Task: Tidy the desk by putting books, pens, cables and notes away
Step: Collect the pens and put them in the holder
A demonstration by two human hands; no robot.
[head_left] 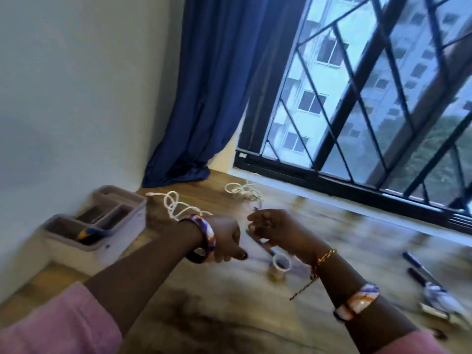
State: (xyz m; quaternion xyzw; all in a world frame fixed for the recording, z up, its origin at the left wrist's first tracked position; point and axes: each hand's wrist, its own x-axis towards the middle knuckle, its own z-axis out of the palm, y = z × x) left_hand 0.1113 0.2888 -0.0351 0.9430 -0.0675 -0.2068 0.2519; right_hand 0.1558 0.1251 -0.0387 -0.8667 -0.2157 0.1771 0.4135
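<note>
— What have we got in hand?
— Our right hand (274, 231) pinches a pen (263, 245); left hand (224, 238) curls beside it, grip unclear (blurred).
— Where next?
— The organizer (102, 226) lies left, nearer our left hand; cables (178, 206) lie beyond.

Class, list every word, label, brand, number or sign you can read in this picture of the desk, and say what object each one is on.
None can be read.
The pens at the right show dark patterning, too blurred to read.
The grey organiser shows no lettering.
The small white cup shows no readable mark.
The white tag on the window frame is too small to read.
</note>
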